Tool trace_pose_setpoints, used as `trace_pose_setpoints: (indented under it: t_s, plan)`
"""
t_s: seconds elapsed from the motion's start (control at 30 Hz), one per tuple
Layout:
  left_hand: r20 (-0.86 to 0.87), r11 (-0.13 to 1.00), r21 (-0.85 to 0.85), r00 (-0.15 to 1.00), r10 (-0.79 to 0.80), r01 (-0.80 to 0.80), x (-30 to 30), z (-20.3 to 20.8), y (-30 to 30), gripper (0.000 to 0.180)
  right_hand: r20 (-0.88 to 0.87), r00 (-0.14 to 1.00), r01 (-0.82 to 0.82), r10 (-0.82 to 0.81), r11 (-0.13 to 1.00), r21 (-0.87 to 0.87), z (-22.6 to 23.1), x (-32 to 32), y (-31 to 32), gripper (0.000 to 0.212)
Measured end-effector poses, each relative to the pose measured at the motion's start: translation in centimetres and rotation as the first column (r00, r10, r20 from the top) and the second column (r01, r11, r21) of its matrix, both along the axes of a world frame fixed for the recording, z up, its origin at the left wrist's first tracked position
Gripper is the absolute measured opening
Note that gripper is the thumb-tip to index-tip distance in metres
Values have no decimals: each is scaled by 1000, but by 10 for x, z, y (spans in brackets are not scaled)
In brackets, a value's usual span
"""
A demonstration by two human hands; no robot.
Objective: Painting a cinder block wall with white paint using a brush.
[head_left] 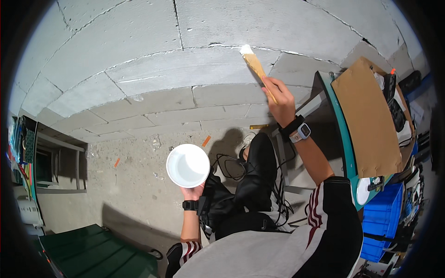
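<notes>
Editor: Where is the brush [256,68]?

Reporter: Up at the grey block wall [213,23], its white-coated tip over a joint between blocks and its wooden handle slanting down to the right. Whether the tip touches the surface is hard to tell.

Editor: And the hand on it?

Reporter: The right hand [281,101] grasps the handle near its lower end, fingers curled around the wood. The forearm reaches forward and leftward from a bent elbow, a black band [293,124] and a watch [303,131] at the wrist.

Editor: The other hand?

Reporter: The left hand [192,192] supports a white tub [175,157] from its near side, most of the fingers hidden beneath. The tub's round mouth faces the camera; a black wristband [190,205] circles that wrist, and the forearm rises from the lower edge.

Editor: Around them?

Reporter: On the concrete floor [125,185], 2 orange strips [206,141]. At right, a cardboard box [366,120] sits on a teal-edged table [341,116], near a blue crate [378,217].
</notes>
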State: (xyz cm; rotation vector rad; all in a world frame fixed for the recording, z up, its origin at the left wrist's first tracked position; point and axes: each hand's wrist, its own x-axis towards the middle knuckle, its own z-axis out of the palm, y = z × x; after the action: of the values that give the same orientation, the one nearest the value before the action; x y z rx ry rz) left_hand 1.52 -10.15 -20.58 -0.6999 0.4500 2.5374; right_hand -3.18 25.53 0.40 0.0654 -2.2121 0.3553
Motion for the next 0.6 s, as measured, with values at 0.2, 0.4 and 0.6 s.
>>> trace_pose_setpoints:
  t_s: [0.2,0.4,0.6]
  plan:
    - [-10,999,35,1000,8,-8,0,-4,0,61,-68,997,29,-32,998,-47,3,6,2,26]
    - [-8,1000,12,1000,-11,11,-1,0,1,64,-60,990,119,-124,989,-83,4,31,23,24]
    - [-47,999,-2,998,-43,43,-3,-1,0,69,-62,998,-31,-26,635,-772,-19,59,50,37]
